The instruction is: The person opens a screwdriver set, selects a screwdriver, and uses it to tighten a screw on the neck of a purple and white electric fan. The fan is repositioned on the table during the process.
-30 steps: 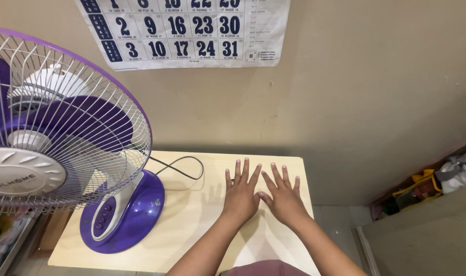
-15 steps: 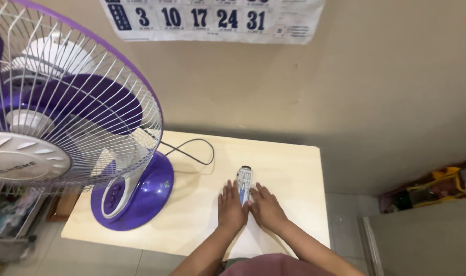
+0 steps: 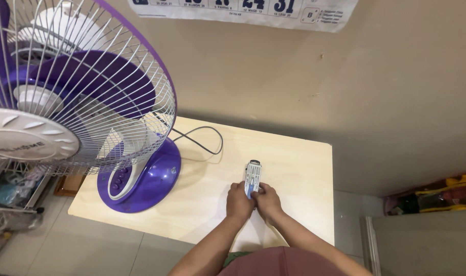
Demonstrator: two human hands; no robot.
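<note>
We hold a small white remote control (image 3: pixel 252 177) between both hands over the pale wooden table (image 3: pixel 294 153), near its front edge. Our left hand (image 3: pixel 239 202) closes around the remote's near end from the left, and our right hand (image 3: pixel 268 201) grips the same end from the right, fingers curled against it. The far end of the remote points away towards the wall. To the left stands a purple table fan (image 3: pixel 64 102) on its round base (image 3: pixel 151 179), its dark cord (image 3: pixel 202 138) looping across the table behind the remote. A wall calendar (image 3: pixel 253 10) hangs above.
</note>
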